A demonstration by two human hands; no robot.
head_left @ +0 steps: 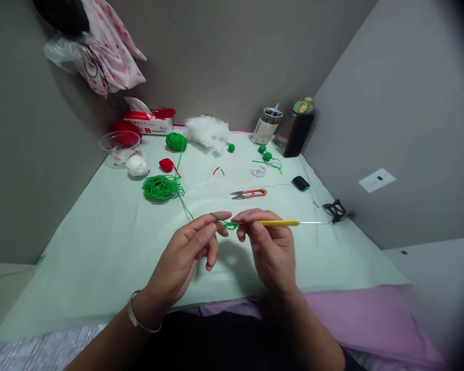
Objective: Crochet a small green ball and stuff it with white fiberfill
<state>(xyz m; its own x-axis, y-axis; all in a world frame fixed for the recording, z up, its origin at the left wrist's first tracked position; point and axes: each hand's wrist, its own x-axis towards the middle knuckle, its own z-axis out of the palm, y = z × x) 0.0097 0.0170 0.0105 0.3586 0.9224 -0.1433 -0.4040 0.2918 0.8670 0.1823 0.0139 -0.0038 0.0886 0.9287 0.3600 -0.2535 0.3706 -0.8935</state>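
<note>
My left hand (195, 245) pinches green yarn (185, 207) that runs over its index finger and back to a loose green coil (160, 188) at the left. In my right hand (272, 247) is a crochet hook with a yellow handle (282, 223), its metal shaft pointing right at the far end. A small loop of green yarn (230, 225) sits between the fingertips of both hands, at the hook's left end. The fingers partly hide the hook's tip. Beyond the hands lie orange-handled thread snips (255, 193).
White stuffing (208, 133), a green ball (176, 141), a red ball (166, 165) and a tissue box (149, 123) lie farther back. Behind at the right stand a can (266, 126), a bottle (286, 129) and a phone (299, 135). A black stand (335, 211) is at the right edge.
</note>
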